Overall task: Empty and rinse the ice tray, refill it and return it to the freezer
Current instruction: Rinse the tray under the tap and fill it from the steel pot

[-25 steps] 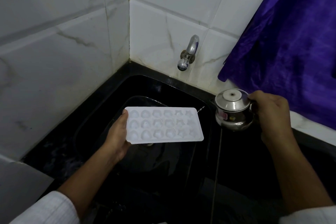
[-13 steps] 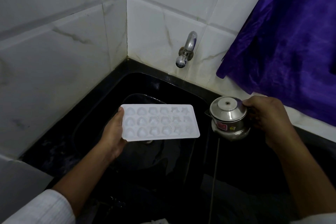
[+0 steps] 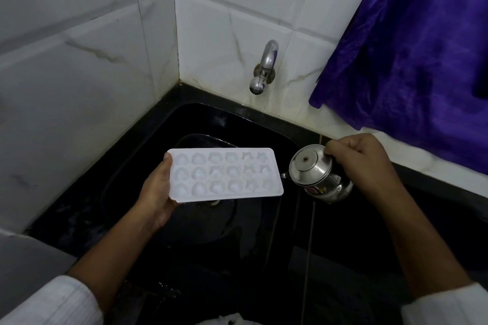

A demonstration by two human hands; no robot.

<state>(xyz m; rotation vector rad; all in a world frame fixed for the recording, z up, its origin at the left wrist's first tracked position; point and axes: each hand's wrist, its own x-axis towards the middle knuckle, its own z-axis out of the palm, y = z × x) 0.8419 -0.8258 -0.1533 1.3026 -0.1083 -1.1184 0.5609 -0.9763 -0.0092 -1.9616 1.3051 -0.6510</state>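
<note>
Tray (image 3: 225, 175): white plastic, light, slightly flexible, likely wet and slippery (best taken by a short end). Held level over the sink (image 3: 264, 124), left hand (image 3: 155, 198) gripping its end. Right hand (image 3: 361, 163) clasps a tilted steel pot (image 3: 314, 174), spout beside the tray.

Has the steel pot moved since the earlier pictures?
Yes. The steel pot has tipped with its spout toward the ice tray, now almost touching its right end, and sits lower relative to the wall tap.
</note>
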